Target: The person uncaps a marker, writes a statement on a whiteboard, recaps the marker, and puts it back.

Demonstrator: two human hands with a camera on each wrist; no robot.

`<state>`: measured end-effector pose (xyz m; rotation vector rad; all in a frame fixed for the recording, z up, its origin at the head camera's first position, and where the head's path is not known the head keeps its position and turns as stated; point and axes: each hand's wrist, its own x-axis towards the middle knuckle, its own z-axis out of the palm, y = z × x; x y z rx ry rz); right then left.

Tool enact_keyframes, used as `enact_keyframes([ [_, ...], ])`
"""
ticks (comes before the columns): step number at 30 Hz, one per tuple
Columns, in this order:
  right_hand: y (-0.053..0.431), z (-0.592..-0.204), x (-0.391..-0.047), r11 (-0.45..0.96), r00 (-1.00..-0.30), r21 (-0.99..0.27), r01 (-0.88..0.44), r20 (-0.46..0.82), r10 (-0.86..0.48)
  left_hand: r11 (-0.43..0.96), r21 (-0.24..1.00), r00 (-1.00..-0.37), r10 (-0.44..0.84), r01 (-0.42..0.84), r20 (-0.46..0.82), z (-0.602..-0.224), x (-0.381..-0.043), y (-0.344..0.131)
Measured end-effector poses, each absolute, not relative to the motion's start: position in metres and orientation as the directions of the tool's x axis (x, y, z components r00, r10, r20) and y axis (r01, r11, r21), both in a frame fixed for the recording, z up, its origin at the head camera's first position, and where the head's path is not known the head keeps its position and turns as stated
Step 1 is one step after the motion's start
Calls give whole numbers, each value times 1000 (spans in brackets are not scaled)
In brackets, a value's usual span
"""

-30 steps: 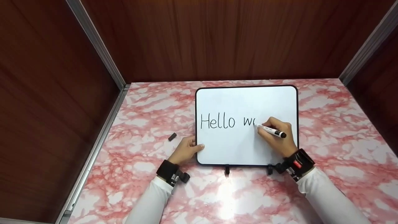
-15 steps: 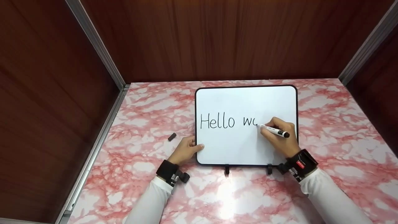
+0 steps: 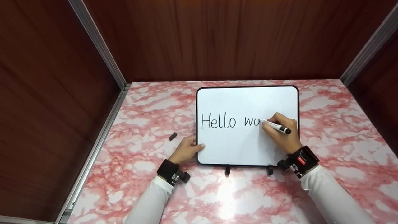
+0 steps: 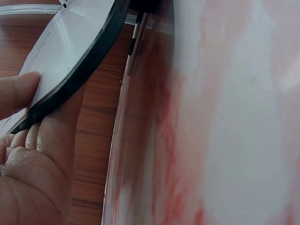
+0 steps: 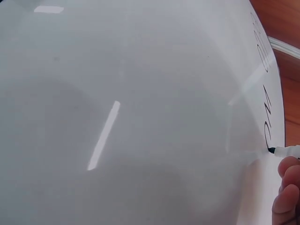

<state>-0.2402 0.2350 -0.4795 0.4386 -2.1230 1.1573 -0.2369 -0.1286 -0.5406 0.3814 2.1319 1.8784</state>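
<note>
A black-framed whiteboard (image 3: 233,146) stands on the table, with "Hello" and the start of a second word in black on it. My left hand (image 3: 186,150) grips its lower left edge; in the left wrist view the thumb (image 4: 21,91) lies on the white face and the fingers go behind the frame. My right hand (image 3: 283,132) pinches a white marker (image 3: 275,125) with a black end. In the right wrist view the dark tip of the marker (image 5: 281,151) touches the board at the end of a curved stroke.
A small black marker cap (image 3: 173,136) lies on the marbled table (image 3: 140,124), left of the board. Two black feet (image 3: 227,169) jut from under the board's lower edge. Brown wood-look panels (image 3: 217,40) wall in the table at the back and sides.
My right hand has moved a little to the right and slightly up with the marker, and the curved stroke after the "w" has grown longer. My left hand keeps its place.
</note>
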Motion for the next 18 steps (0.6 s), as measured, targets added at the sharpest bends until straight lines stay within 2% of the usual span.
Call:
enact_keyframes([
  [18,226,-477,-244,535,-697,-578,-617,717,-29,92,995,-925,379,29,-8,-541,-237,-128],
])
